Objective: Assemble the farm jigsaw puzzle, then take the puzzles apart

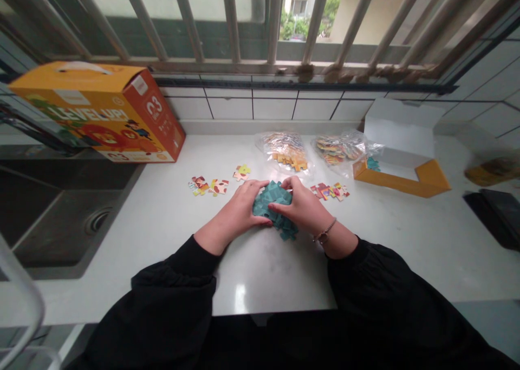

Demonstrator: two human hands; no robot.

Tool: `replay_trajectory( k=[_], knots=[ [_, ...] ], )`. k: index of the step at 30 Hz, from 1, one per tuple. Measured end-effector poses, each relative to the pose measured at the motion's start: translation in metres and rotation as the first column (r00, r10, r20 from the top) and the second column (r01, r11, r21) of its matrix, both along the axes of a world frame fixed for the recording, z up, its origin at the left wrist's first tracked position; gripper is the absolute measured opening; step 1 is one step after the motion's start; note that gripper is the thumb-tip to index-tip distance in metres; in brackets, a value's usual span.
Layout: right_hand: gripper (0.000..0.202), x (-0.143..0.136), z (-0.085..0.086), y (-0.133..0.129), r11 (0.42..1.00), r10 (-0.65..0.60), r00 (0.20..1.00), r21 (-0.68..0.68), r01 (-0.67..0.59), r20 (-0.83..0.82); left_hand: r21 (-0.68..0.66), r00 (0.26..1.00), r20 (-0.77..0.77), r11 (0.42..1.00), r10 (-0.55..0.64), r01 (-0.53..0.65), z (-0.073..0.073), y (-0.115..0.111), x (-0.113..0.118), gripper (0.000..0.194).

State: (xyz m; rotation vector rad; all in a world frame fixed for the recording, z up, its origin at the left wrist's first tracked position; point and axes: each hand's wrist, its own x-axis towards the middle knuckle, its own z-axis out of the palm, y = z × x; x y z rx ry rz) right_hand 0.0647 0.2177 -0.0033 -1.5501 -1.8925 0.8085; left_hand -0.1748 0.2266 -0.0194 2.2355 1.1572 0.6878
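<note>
A heap of teal puzzle pieces (273,201) lies on the white counter in front of me. My left hand (247,205) curves round the heap's left side, thumb and fingers apart and touching the pieces. From the right, my right hand (296,203) grips pieces at the top of the heap between thumb and fingers. Picture-side-up puzzle pieces lie to the left (220,187), with a yellow-and-white piece (242,171) above them. Beyond my right hand is another group of coloured pieces (331,191).
Two clear bags of pieces (288,153) (340,148) lie at the back. An open orange-and-white box (400,183) holds some teal pieces at right. A large orange box (101,112) stands back left beside a dark sink (60,213). A black object (498,215) lies far right.
</note>
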Motion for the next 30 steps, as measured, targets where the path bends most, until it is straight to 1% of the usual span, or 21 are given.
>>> replay_trajectory(
  k=[2,4,6,8,10,11,13,15,17,19,23,25,27,30],
  knots=[
    [0.054,-0.003,0.001,-0.001,0.998,0.045,0.996,-0.048,-0.048,-0.072,0.01,0.999,-0.033,0.999,0.041,-0.041,0.0,-0.001,0.0,0.116],
    [0.056,-0.005,0.003,-0.002,0.993,0.075,0.991,-0.085,-0.084,-0.112,0.023,0.992,-0.101,0.997,0.079,-0.077,0.001,-0.002,0.001,0.122],
    [0.059,-0.008,0.005,-0.003,0.991,0.083,0.99,-0.1,-0.094,-0.111,0.059,0.97,-0.204,0.991,0.133,-0.124,0.003,-0.004,0.001,0.125],
    [0.062,-0.009,0.006,-0.004,0.992,0.079,0.994,-0.089,-0.086,-0.077,0.121,0.928,-0.305,0.975,0.214,-0.186,0.007,-0.007,0.0,0.125],
    [0.06,-0.009,0.006,-0.004,0.994,0.089,0.995,-0.068,-0.091,-0.034,0.181,0.881,-0.376,0.956,0.286,-0.232,0.01,-0.008,0.0,0.121],
    [0.058,-0.009,0.006,-0.004,0.993,0.104,0.994,-0.06,-0.105,-0.019,0.205,0.861,-0.403,0.948,0.31,-0.245,0.011,-0.009,-0.001,0.115],
    [0.052,-0.009,0.007,-0.004,0.988,0.143,0.99,-0.053,-0.143,-0.007,0.236,0.832,-0.446,0.94,0.33,-0.247,0.011,-0.009,-0.002,0.101],
    [0.047,-0.01,0.008,-0.005,0.985,0.168,0.986,-0.042,-0.168,-0.006,0.237,0.819,-0.474,0.942,0.325,-0.236,0.01,-0.008,-0.003,0.092],
    [0.044,-0.01,0.01,-0.005,0.983,0.18,0.984,-0.037,-0.18,-0.006,0.214,0.822,-0.476,0.948,0.311,-0.235,0.008,-0.007,-0.004,0.089],
    [0.043,-0.011,0.011,-0.005,0.983,0.182,0.983,-0.035,-0.182,-0.006,0.179,0.841,-0.451,0.953,0.3,-0.244,0.006,-0.007,-0.005,0.085],
    [0.049,-0.008,0.013,-0.006,0.981,0.193,0.981,-0.01,-0.193,0.002,0.102,0.878,-0.395,0.962,0.271,-0.251,0.006,-0.007,-0.005,0.069],
    [0.051,-0.004,0.014,-0.004,0.978,0.208,0.978,0.007,-0.208,0.0,0.057,0.892,-0.378,0.967,0.25,-0.247,0.01,-0.006,-0.006,0.061],
    [0.049,0.003,0.016,-0.001,0.979,0.201,0.979,0.013,-0.201,-0.017,0.013,0.91,-0.334,0.967,0.244,-0.254,0.015,-0.004,-0.008,0.054],
    [0.047,0.015,0.019,0.006,0.993,0.114,0.991,0.023,-0.112,-0.071,-0.041,0.935,-0.214,0.953,0.284,-0.299,0.024,-0.001,-0.012,0.046]
  ],
)
